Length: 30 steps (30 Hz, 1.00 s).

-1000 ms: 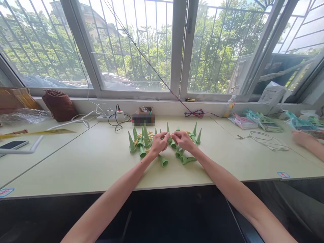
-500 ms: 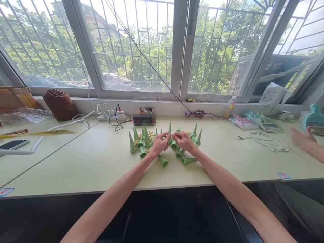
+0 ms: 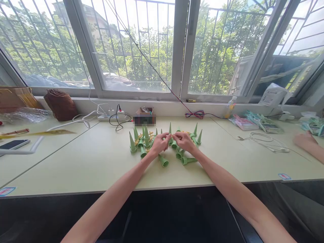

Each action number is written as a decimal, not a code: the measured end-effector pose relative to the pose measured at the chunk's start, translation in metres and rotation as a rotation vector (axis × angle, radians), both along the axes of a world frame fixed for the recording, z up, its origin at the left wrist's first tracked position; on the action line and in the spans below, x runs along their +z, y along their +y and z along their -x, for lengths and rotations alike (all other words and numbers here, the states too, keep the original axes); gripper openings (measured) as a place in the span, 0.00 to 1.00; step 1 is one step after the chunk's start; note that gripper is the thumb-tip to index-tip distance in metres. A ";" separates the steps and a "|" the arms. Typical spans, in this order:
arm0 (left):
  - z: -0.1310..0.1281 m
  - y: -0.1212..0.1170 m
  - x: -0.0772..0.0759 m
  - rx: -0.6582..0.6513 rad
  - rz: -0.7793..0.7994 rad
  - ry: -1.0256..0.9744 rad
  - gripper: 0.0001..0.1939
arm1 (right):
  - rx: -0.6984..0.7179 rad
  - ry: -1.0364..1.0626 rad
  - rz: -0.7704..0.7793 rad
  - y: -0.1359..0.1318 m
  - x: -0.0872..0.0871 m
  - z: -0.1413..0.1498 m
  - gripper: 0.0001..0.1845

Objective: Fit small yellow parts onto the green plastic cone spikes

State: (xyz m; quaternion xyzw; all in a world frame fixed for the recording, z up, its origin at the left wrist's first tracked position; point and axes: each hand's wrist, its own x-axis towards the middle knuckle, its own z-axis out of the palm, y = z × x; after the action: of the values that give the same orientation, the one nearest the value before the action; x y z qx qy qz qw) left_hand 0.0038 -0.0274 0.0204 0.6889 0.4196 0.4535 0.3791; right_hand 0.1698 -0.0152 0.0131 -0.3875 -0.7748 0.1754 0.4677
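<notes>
My left hand (image 3: 160, 142) and my right hand (image 3: 185, 141) meet over a cluster of green plastic cones, fingers pinched together at the tips. Whatever lies in the pinch is too small or too hidden to make out. A pointed green cone (image 3: 170, 127) rises upright right at the fingertips; I cannot tell whether it is held or stands behind. Below the left hand lies a hollow green cone (image 3: 164, 162), its open end facing me. Another lying cone (image 3: 188, 160) is under my right wrist. Several upright cones (image 3: 146, 136) and yellow knobbly pieces (image 3: 151, 135) stand around both hands.
Behind the cones are a small cardboard box (image 3: 148, 110), a power strip (image 3: 113, 116) and bundled cable (image 3: 194, 114). A white cord (image 3: 265, 141) and bagged items (image 3: 264, 122) lie right, near another person's hand (image 3: 305, 140). A phone (image 3: 14, 144) lies far left.
My hands stay almost in the same place, pinched together. At the right, the other person's hand has lowered, and the light green object by it has moved down from its raised position.
</notes>
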 end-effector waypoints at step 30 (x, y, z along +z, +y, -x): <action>-0.003 -0.001 -0.002 -0.221 0.219 -0.186 0.21 | 0.018 0.001 -0.003 -0.010 0.004 0.010 0.20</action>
State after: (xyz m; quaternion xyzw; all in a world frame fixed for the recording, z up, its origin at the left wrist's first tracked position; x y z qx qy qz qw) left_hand 0.0073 -0.0282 0.0180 0.6405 0.3513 0.4224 0.5366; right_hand 0.1593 -0.0252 0.0168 -0.3797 -0.7783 0.1786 0.4671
